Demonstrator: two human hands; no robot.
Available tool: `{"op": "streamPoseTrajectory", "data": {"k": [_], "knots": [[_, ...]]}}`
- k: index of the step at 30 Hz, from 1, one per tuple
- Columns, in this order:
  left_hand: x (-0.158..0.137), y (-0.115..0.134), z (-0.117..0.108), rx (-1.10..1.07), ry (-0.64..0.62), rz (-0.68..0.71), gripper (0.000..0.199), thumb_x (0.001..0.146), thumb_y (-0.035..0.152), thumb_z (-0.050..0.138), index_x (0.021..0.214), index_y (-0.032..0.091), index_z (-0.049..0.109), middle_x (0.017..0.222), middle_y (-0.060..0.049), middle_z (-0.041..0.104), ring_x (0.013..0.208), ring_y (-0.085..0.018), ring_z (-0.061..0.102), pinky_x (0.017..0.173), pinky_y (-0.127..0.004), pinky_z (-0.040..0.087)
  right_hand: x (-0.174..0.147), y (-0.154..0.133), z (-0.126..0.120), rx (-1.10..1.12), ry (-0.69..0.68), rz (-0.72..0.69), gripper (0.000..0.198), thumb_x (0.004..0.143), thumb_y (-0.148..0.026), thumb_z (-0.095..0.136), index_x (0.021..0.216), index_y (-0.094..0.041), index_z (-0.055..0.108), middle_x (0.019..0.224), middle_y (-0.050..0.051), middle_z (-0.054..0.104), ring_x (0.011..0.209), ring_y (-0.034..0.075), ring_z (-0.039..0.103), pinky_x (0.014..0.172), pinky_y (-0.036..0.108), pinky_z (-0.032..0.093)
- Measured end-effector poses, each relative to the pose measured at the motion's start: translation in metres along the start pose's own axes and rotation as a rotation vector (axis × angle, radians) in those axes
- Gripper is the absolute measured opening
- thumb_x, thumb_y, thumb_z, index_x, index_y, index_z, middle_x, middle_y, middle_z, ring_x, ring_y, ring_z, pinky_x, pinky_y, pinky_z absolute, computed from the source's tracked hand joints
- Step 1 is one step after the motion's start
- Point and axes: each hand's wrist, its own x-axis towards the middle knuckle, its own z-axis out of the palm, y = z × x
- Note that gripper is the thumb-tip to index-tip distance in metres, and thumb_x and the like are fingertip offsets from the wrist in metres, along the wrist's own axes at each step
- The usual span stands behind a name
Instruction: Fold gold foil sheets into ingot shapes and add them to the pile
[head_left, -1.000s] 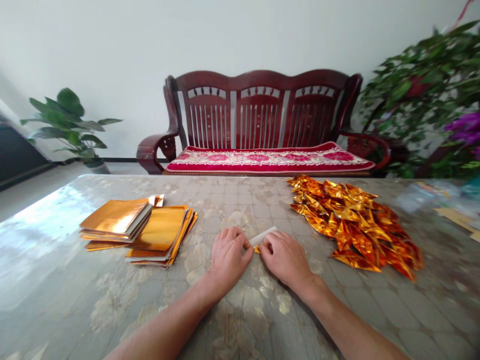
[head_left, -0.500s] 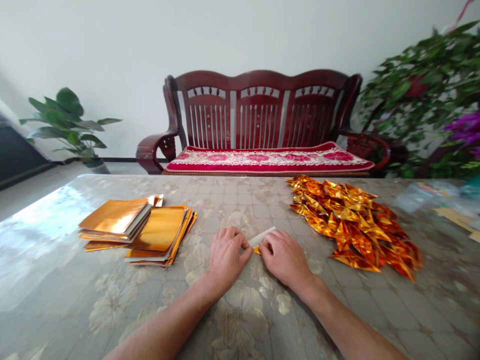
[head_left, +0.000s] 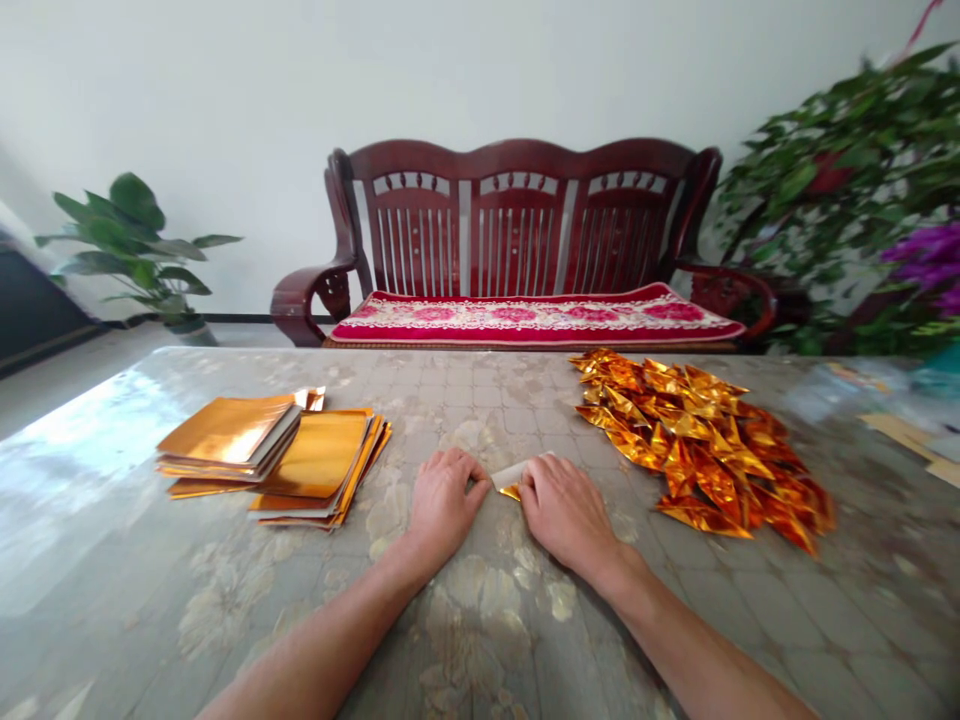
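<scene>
A partly folded sheet of gold foil paper (head_left: 510,477) lies on the table between my hands, its pale grey back up and a gold corner showing at the near edge. My left hand (head_left: 448,502) is closed, thumb and curled fingers at the sheet's left tip. Over the right part of the sheet lies my right hand (head_left: 568,507), fingers bent and pressed on it, hiding that end. To the left are stacks of flat gold foil sheets (head_left: 319,455). On the right is a heap of folded gold foil pieces (head_left: 697,445) with pointed ends.
A clear cover with a floral pattern lies over the table (head_left: 480,620). Clear plastic bags (head_left: 847,390) and tan card pieces (head_left: 907,440) sit at the right edge. Beyond the table stands a dark red wooden bench (head_left: 514,230), with potted plants (head_left: 142,250) at the sides.
My left hand has drawn slightly left, to the sheet's left tip. My right hand's fingers have come further over the strip's far right end, which stuck out before.
</scene>
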Motion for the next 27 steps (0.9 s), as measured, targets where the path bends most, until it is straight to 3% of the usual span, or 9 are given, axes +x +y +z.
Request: {"op": "streamPoseTrajectory", "data": {"k": [8, 15, 20, 27], "knots": [[-0.001, -0.010, 0.009, -0.138, 0.070, 0.033, 0.029, 0.087, 0.005, 0.052, 0.089, 0.024, 0.074, 0.093, -0.001, 0.068, 0.092, -0.018, 0.060, 0.085, -0.031, 0.044, 0.001, -0.002, -0.002, -0.036, -0.035, 0.008, 0.017, 0.096, -0.025, 0.045, 0.088, -0.020, 0.059, 0.095, 0.007, 0.065, 0.090, 0.022, 0.056, 0.074, 0.032, 0.031], [-0.008, -0.006, 0.006, -0.074, 0.041, 0.197, 0.047, 0.081, -0.004, 0.047, 0.097, 0.029, 0.076, 0.107, -0.001, 0.066, 0.100, -0.017, 0.057, 0.089, -0.030, 0.047, 0.001, -0.002, 0.000, -0.059, -0.037, -0.004, 0.015, 0.097, -0.024, 0.045, 0.090, -0.020, 0.058, 0.093, 0.006, 0.065, 0.090, 0.023, 0.055, 0.074, 0.033, 0.031], [-0.013, 0.007, 0.000, 0.155, -0.105, 0.413, 0.035, 0.092, 0.011, 0.051, 0.117, 0.029, 0.067, 0.116, -0.003, 0.063, 0.107, -0.021, 0.053, 0.095, -0.036, 0.046, 0.001, 0.000, 0.003, -0.071, -0.033, -0.006, 0.014, 0.098, -0.022, 0.045, 0.091, -0.020, 0.057, 0.093, 0.007, 0.064, 0.089, 0.023, 0.055, 0.073, 0.033, 0.031], [-0.015, 0.019, -0.002, 0.340, -0.205, 0.484, 0.022, 0.095, 0.019, 0.053, 0.116, 0.022, 0.059, 0.102, -0.004, 0.062, 0.100, -0.023, 0.053, 0.088, -0.036, 0.047, 0.002, 0.007, 0.008, -0.086, 0.009, -0.078, 0.012, 0.098, -0.021, 0.046, 0.090, -0.020, 0.055, 0.091, 0.005, 0.063, 0.086, 0.022, 0.056, 0.072, 0.032, 0.033]]}}
